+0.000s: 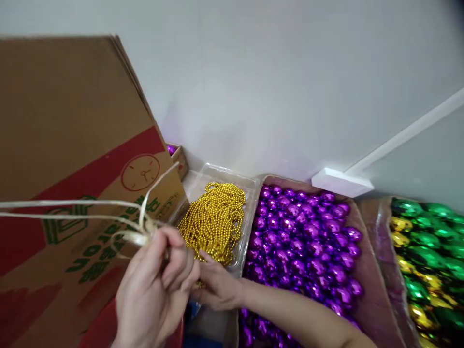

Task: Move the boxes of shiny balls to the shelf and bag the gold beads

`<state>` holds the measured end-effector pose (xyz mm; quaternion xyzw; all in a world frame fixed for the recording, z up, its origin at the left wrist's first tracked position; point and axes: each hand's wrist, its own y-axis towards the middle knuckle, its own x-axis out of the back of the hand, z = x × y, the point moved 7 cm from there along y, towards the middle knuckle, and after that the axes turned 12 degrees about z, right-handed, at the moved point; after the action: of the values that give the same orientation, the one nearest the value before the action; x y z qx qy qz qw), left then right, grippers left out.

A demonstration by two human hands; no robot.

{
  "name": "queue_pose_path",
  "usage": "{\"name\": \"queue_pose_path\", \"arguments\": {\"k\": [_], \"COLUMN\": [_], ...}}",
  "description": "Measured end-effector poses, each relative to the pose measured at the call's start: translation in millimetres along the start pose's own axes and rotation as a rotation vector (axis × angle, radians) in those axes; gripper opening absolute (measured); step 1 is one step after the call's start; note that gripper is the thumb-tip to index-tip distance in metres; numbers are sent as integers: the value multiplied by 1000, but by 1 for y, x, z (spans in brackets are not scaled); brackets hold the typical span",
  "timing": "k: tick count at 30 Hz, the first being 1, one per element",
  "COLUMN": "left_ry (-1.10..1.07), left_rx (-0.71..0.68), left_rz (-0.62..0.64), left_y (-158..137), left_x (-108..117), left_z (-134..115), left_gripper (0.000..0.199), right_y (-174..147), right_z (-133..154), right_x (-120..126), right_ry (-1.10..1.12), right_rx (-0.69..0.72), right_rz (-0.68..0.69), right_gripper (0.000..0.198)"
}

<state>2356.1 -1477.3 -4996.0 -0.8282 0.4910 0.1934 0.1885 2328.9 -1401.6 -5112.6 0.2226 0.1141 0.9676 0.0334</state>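
Note:
My left hand (155, 285) is closed in a fist around a knotted bundle of pale ribbon (143, 232). Two lengths of the ribbon run off to the left edge, and a loose end sticks up. Just behind it, my right hand (219, 285) reaches in from the lower right at the near edge of the gold bead strands (213, 222). A few gold beads show at its fingers, which look curled on them; my left hand hides part of these fingers. The strands lie heaped in a clear plastic tray (250, 193).
A large printed cardboard box (72, 106) stands at left. Shiny purple balls (300, 232) fill a lined box right of the tray. Green and gold ornaments (427, 241) lie farther right. Behind is a pale wall (271, 87); something red (101, 324) shows below my left hand.

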Motion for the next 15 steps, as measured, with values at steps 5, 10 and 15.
{"name": "queue_pose_path", "arguments": {"k": [5,10,15], "left_ry": [55,294,1310], "left_rx": [-107,-23,147], "left_rz": [457,710,471], "left_y": [49,110,214], "left_x": [-63,-23,22], "left_z": [-36,-8,98], "left_gripper": [19,41,38], "right_y": [-7,-32,-79], "right_z": [6,93,99], "right_x": [31,73,86], "right_ry": [733,1222,1415], "right_rx": [-227,86,10], "right_rz": [-662,-711,-860], "right_gripper": [51,52,50]}}
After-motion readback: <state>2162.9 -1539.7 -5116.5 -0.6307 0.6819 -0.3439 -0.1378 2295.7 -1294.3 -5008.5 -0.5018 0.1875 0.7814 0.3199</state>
